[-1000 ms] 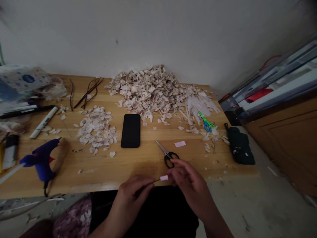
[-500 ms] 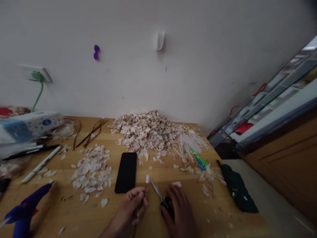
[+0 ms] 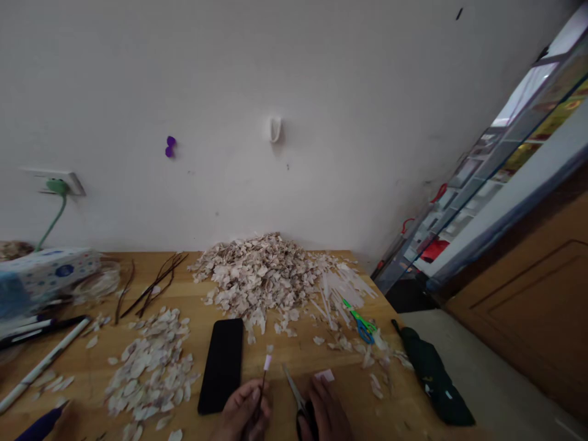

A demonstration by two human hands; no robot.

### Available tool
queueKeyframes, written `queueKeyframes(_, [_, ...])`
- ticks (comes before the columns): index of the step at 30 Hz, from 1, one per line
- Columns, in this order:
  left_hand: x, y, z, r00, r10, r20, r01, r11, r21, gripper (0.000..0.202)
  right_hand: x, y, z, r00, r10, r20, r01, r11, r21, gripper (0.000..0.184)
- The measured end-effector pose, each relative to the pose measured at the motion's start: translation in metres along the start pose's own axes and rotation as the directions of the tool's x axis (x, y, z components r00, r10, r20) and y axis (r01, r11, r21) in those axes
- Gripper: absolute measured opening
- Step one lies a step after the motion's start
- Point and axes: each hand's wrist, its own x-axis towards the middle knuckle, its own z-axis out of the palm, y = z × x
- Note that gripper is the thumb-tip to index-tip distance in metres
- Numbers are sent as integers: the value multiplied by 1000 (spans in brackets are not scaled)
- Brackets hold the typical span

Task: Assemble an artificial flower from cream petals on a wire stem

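My left hand (image 3: 247,409) pinches a thin dark stem (image 3: 263,383) between thumb and fingers. The stem stands nearly upright, and a small pale pink strip (image 3: 267,362) is wrapped at its tip. To the right, my right hand (image 3: 327,411) rests on the table with its fingers around the black handles of a pair of scissors (image 3: 295,392). The blades point away from me and left, slightly apart from the stem. Just beyond my right fingertips lies a pink piece of paper (image 3: 324,375). The lower parts of both hands are cut off by the frame.
A black phone (image 3: 221,366) lies left of my left hand. Dried petals form a big heap (image 3: 266,275) by the wall and a smaller pile (image 3: 149,364) at left. Green-blue scissors (image 3: 361,321), white strips (image 3: 344,285) and a dark folded umbrella (image 3: 434,376) are at right.
The camera view has tilted upward, so the table and hands appear lower. Both hands keep their holds; the stem's tip leans slightly more to the right.
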Motion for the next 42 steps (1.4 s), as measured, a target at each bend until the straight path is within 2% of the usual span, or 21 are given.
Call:
queueKeyframes(4, [7, -2, -6, 999, -37, 3, 37, 999, 6, 54, 1, 4, -1, 1000, -10, 0, 10, 1000, 9, 38])
queueKeyframes(9, [0, 4, -2, 993, -108, 41, 108, 994, 8, 54, 15, 5, -18, 987, -149, 61, 149, 989, 9, 36])
queueKeyframes(13, [-6, 8, 6, 990, -109, 86, 108, 994, 9, 48, 23, -7, -39, 991, -111, 77, 103, 990, 94, 36])
queueKeyframes(15, [-8, 8, 7, 991, -84, 106, 83, 996, 14, 42, 24, -18, -49, 994, -83, 74, 66, 977, 204, 29])
queueKeyframes(17, [-8, 7, 6, 993, -45, 112, 44, 999, 15, 38, 26, -31, -56, 998, 4, 59, -23, 945, 328, 25])
queueKeyframes(19, [-8, 6, 5, 994, -18, 112, 15, 1000, 27, 35, 33, -44, -54, 986, 158, 58, -167, 884, 436, 26])
queueKeyframes(22, [-10, 4, 3, 990, 0, 141, -9, 998, 65, 33, 53, -59, -36, 918, 381, 114, -374, 732, 569, 29])
queueKeyframes(25, [-11, 0, 4, 981, -8, 193, -15, 993, 116, 35, 74, -67, -12, 847, 505, 165, -466, 558, 686, 41])
queueKeyframes(28, [-11, -2, 5, 974, -8, 225, -28, 987, 159, 40, 85, -70, -1, 813, 536, 228, -492, 422, 761, 45])
queueKeyframes(33, [-12, -2, 8, 972, 5, 234, -55, 977, 207, 42, 85, -75, -9, 807, 488, 333, -502, 269, 822, 47])
queueKeyframes(37, [-15, -2, 8, 969, 18, 245, -80, 966, 246, 42, 85, -77, -14, 797, 481, 365, -510, 214, 833, 44])
queueKeyframes(42, [-13, -10, 5, 964, 33, 264, -114, 947, 301, 43, 84, -74, -15, 781, 497, 379, -523, 187, 832, 45])
